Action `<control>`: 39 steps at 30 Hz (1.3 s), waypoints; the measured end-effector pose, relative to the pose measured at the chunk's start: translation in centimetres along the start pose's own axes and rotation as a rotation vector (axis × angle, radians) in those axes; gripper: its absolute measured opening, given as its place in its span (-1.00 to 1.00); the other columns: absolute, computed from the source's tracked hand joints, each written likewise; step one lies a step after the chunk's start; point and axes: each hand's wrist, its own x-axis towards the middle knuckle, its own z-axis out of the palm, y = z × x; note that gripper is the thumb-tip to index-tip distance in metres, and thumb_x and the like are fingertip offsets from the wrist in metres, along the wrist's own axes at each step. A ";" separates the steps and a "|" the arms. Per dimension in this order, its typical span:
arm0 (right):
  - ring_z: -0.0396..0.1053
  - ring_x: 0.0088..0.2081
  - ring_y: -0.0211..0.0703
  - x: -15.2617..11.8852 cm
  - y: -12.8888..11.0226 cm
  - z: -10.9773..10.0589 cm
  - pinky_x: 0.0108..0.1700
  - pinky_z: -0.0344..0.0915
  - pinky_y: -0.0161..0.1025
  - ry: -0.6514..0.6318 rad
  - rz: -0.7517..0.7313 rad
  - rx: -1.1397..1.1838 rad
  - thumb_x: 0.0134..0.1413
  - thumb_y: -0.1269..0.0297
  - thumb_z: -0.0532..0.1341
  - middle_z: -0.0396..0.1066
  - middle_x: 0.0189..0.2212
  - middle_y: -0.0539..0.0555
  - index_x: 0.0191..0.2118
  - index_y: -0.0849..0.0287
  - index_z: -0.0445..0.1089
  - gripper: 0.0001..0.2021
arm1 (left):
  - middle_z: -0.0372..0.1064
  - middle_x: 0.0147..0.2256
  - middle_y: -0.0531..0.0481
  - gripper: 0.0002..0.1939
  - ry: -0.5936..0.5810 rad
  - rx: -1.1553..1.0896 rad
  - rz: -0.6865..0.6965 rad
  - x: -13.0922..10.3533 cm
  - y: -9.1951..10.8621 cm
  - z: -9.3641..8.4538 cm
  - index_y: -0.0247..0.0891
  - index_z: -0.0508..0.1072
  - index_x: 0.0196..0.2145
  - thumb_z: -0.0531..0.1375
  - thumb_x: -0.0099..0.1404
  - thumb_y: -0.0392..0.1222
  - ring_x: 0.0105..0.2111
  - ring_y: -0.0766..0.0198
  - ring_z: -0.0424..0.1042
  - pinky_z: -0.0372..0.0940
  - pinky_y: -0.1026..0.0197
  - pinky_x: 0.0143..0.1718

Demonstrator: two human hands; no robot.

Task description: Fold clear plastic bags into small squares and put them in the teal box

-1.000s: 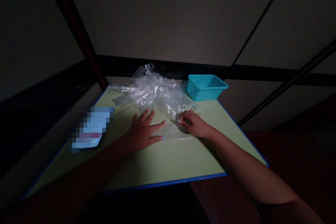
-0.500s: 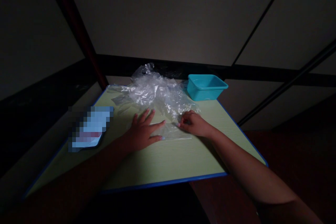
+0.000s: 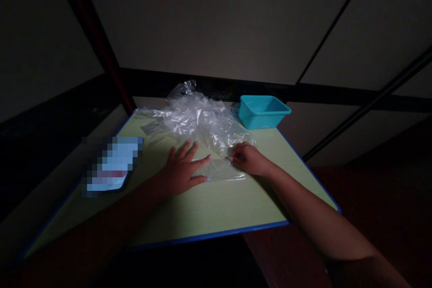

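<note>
My left hand (image 3: 180, 172) lies flat with its fingers spread, pressing on a clear plastic bag (image 3: 219, 171) that is laid out flat on the table. At the far right edge of that bag, my right hand (image 3: 248, 158) is closed, its fingers curled and pinched on the thin film. The exact grip is partly hidden by the fingers. Just beyond both hands spreads a crumpled heap of clear plastic bags (image 3: 199, 114), shiny and loosely bunched; its near side reaches the right fingers.
A turquoise plastic basket (image 3: 259, 120) stands at the table's back right corner. On the left lies a phone (image 3: 114, 164) with a lit, blurred screen. The pale table (image 3: 202, 211) has a blue edge. Light panels (image 3: 209, 22) rise behind it.
The view has shifted slightly, moving everything a little left. Both hands keep nearly the same place and pose on the flat bag.
</note>
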 end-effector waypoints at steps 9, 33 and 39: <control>0.24 -0.32 -0.14 0.0 -0.6 -0.4 -0.26 0.08 -0.27 -0.047 0.043 -0.097 0.11 0.27 0.19 0.37 -0.44 0.11 -0.48 0.22 0.37 -0.81 | -0.33 0.34 -0.24 -0.32 -0.041 -0.029 -0.037 0.0 0.2 0.1 0.05 0.01 0.28 0.06 0.27 0.19 0.31 -0.21 -0.39 -0.23 -0.42 0.14; 0.23 -0.36 -0.16 -0.3 -0.1 0.2 -0.26 0.10 -0.26 0.007 0.008 -0.027 0.12 0.24 0.16 0.38 -0.47 0.09 -0.49 0.21 0.36 -0.78 | -0.33 0.34 -0.17 -0.29 -0.050 -0.050 0.222 -0.8 2.4 -0.5 -0.18 -0.11 0.32 -0.05 0.34 0.17 0.33 0.06 -0.31 -0.34 -0.22 0.24; 0.22 -0.36 -0.14 -0.4 -0.5 -0.1 -0.29 0.10 -0.26 -0.024 0.017 -0.064 0.09 0.28 0.19 0.36 -0.49 0.09 -0.50 0.20 0.34 -0.82 | -0.30 0.33 -0.20 -0.28 -0.102 -0.042 0.167 -0.7 2.5 -0.1 -0.25 -0.14 0.33 -0.12 0.36 0.17 0.33 0.08 -0.23 -0.26 -0.18 0.25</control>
